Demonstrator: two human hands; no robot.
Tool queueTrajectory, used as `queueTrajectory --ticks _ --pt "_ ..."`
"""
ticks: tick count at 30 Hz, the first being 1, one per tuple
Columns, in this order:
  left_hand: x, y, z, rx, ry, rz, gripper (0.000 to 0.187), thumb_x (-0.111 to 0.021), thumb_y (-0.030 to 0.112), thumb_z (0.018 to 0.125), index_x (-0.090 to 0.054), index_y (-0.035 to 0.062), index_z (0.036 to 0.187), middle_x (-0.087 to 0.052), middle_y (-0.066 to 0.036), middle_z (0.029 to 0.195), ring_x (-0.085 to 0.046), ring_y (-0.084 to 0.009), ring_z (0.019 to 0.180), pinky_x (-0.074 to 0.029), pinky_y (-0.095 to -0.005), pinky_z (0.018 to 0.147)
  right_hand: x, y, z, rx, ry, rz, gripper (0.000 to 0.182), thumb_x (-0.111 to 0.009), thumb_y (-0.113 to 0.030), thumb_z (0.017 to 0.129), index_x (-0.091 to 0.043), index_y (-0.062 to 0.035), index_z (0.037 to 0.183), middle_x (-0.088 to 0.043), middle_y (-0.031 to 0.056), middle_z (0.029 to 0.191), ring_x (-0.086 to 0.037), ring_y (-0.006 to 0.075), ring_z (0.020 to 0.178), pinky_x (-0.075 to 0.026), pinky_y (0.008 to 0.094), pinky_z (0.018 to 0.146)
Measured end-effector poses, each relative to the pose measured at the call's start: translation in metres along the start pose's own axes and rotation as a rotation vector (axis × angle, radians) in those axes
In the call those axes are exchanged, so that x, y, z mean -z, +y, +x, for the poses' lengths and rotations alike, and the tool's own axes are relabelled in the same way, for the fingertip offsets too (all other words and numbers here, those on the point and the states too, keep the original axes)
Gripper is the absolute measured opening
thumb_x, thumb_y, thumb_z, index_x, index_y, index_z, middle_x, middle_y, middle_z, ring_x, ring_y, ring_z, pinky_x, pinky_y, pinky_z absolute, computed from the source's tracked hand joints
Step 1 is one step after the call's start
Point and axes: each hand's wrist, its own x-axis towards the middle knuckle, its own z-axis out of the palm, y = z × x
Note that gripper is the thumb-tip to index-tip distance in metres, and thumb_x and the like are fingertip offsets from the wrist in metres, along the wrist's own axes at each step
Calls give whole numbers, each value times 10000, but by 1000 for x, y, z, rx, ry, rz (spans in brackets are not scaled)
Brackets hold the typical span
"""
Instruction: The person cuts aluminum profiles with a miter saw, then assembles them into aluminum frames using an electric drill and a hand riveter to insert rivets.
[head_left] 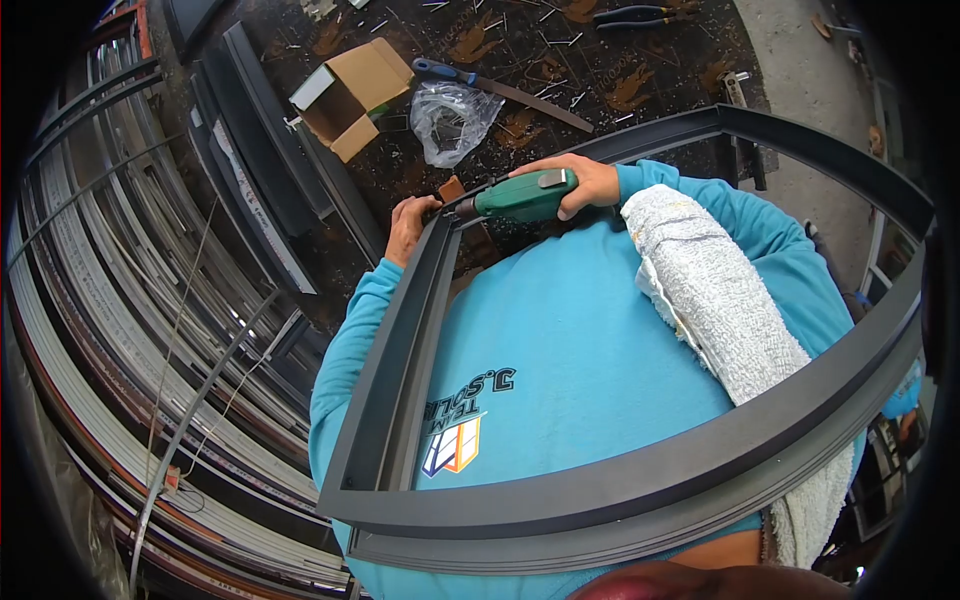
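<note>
My right hand (585,184) is closed around a green power drill (528,196). The drill's front end points left, at the corner of a large dark grey metal frame (385,350). At that same corner, my left hand (405,228) has its fingers curled against the outer side of the frame. The drill tip and the exact contact point are too small to make out. Around my torso, the frame surrounds my blue shirt (590,340). A white towel (705,290) hangs over the shirt.
An open cardboard box (350,95), a clear plastic bag (452,120), a blue-handled file (510,90), pliers (640,16) and scattered screws lie on the dark work surface (520,60). Long metal profiles (110,300) fill a rack at left. Dark profiles (270,130) lie beside the box.
</note>
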Motion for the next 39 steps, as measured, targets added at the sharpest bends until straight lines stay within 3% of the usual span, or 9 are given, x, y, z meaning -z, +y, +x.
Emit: queueTrajectory --ticks 11,16,19,22,25,27,28,32,39 --pt "7 -11 11 -121 -117 -31 299 -677 124 781 -561 45 1045 -606 -132 994 -586 -340 942 -433 -427 894 9 -7 5 -8 -22 30 783 -625 -99 536 -526 -17 1309 -637 88 1107 -576 168 992 -474 307 875" --pt "3 -18 8 -137 -117 -12 281 -668 98 786 -563 43 1041 -605 -123 997 -590 -315 939 -439 -412 880 29 -9 22 -178 27 126 472 -651 -154 643 -600 -18 1093 -616 94 875 -603 171 703 -518 318 618" --pt "3 -15 9 -130 -105 1 279 -669 98 785 -566 41 1038 -603 -121 1012 -591 -312 934 -441 -405 870 37 -27 33 -313 -27 70 434 -672 -175 661 -570 -12 1050 -610 115 875 -623 191 709 -525 313 587" --pt "4 -13 10 -134 -104 5 292 -678 99 772 -567 41 1036 -599 -121 1012 -589 -320 931 -444 -402 860 34 -40 33 -417 181 141 436 -674 -193 668 -563 -19 1053 -615 127 916 -628 197 723 -552 320 638" --pt "1 -24 4 -106 -161 21 360 -638 97 763 -543 29 1103 -595 -143 1095 -571 -312 1052 -413 -409 945 36 -28 33 -339 11 114 598 -645 -144 617 -553 -6 1191 -632 122 1031 -597 185 890 -529 315 735" --pt "3 -16 8 -120 -121 16 329 -669 100 756 -559 32 1059 -596 -129 1039 -583 -320 977 -434 -407 889 28 -16 27 -223 -80 78 775 -619 -116 571 -495 -2 1328 -628 117 1132 -575 166 976 -489 300 833" --pt "4 -13 9 -126 -99 15 315 -684 102 753 -567 34 1037 -597 -122 1011 -589 -323 939 -445 -407 860 16 -19 16 -112 -68 108 716 -641 -70 604 -513 -16 1307 -644 90 1068 -600 169 910 -508 309 850" --pt "4 -14 8 -115 -112 14 320 -680 109 755 -567 30 1043 -598 -130 1022 -587 -325 951 -440 -408 872 -7 8 -4 59 23 18 835 -659 2 547 -484 -66 1360 -614 88 1181 -567 177 1058 -451 329 953" --pt "4 -17 6 -107 -129 9 325 -681 120 757 -568 30 1049 -603 -135 1046 -587 -326 980 -439 -404 886 -44 -2 -26 21 178 -334 859 -677 -32 550 -487 -193 1372 -641 98 1173 -615 243 1064 -429 353 1016"
